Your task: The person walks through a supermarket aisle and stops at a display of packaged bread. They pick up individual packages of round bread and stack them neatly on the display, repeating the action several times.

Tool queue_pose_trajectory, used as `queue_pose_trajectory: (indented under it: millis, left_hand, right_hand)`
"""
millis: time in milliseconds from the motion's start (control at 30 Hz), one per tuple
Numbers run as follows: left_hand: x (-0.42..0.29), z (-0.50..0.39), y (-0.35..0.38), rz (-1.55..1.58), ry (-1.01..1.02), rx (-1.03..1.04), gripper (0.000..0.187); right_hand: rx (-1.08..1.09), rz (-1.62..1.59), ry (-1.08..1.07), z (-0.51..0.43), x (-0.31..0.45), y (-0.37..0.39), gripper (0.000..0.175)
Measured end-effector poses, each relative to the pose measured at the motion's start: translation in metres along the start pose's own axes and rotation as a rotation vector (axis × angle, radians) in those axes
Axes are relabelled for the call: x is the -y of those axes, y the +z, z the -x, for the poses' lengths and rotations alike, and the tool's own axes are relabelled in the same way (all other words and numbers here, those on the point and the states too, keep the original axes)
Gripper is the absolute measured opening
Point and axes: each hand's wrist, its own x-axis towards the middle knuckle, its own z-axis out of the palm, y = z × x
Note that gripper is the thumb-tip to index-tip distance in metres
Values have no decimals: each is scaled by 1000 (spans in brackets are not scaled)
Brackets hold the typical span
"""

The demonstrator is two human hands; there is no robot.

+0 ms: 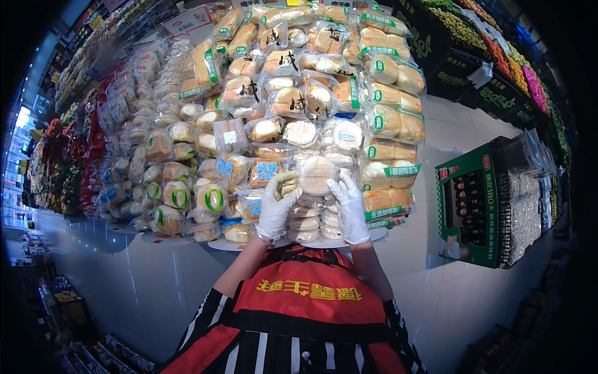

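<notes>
Before me, a round packaged bread [317,175] in clear wrap is held between my two gloved hands. My left hand [279,205], in a white disposable glove, has its fingers at the left edge of the packet. Against the right edge rests my right hand [347,205], gloved the same way. Just below the packet, stacks of pale round breads [304,223] stand at the front edge of the display. Packets marked in blue print [267,171] lie to the left, and a round white-labelled packet [347,134] lies above.
Long bagged loaves with green bands [395,124] form a column at the right. Bagged buns [177,198] fill the left side. A green carton of bottles [469,205] stands on the floor at right. Fruit displays [500,61] rise behind it.
</notes>
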Motion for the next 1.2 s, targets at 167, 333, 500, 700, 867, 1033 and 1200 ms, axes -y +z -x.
queue_pose_trajectory:
  millis: [167, 333, 500, 700, 867, 1033, 1200]
  left_hand:
    - [-3, 2, 1, -12, 7, -16, 40]
    - [-4, 2, 3, -48, 15, -13, 39]
    - [0, 1, 2, -39, 8, -10, 38]
    - [3, 1, 1, -84, 22, -14, 38]
    - [2, 3, 0, -80, 15, -8, 38]
    - [3, 3, 0, -108, 19, -10, 38]
    - [5, 4, -2, -65, -19, 4, 38]
  right_hand:
    - [10, -45, -14, 2, 0, 2, 39]
    - [-13, -5, -5, 1, -5, -1, 38]
    - [-26, -21, -5, 1, -8, -3, 38]
    - [-23, -18, 9, 2, -8, -4, 38]
    - [-30, -37, 7, 2, -9, -4, 38]
    - [-28, -36, 18, 3, -9, -5, 38]
    - [-20, 8, -5, 4, -9, -6, 38]
